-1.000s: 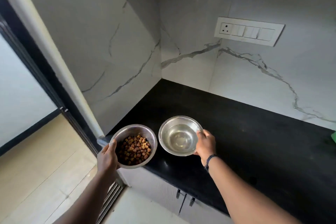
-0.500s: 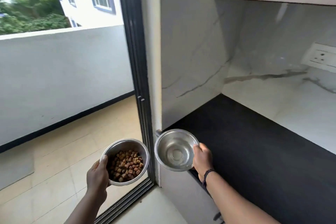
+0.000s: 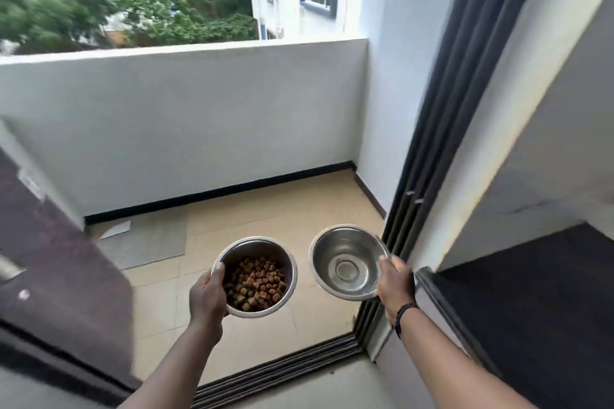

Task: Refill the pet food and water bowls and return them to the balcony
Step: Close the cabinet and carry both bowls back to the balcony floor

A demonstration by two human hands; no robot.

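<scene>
From the head view, both arms reach forward from the lower edge of the frame, each carrying a steel bowl in the air over the doorway. The left hand (image 3: 207,292) has its grip closed on the near-left rim of the food bowl (image 3: 257,276), thumb over the rim, fingers hidden beneath; the bowl sits at lower centre and holds brown kibble (image 3: 255,284). The right hand (image 3: 395,282) grips the right rim of the water bowl (image 3: 345,261), just right of centre, thumb on the rim; the bowl tilts slightly toward the camera, and clear water shows in its bottom. The two bowls are near each other but apart, with floor visible between them.

Below them the door track (image 3: 282,372) crosses the lower frame as a dark ribbed strip, meeting the dark door frame (image 3: 442,109) that climbs toward the upper right. Past the track, the tan balcony floor (image 3: 265,209) lies open through the middle of the frame, bounded by the white parapet wall (image 3: 182,109) with a black skirting at its foot. A grey mat (image 3: 149,239) lies at centre left of the floor. A dark door panel (image 3: 56,259) closes off the left side. The black desk (image 3: 538,292) fills the lower right, its edge just beside the right wrist, which wears a dark band (image 3: 403,312).
</scene>
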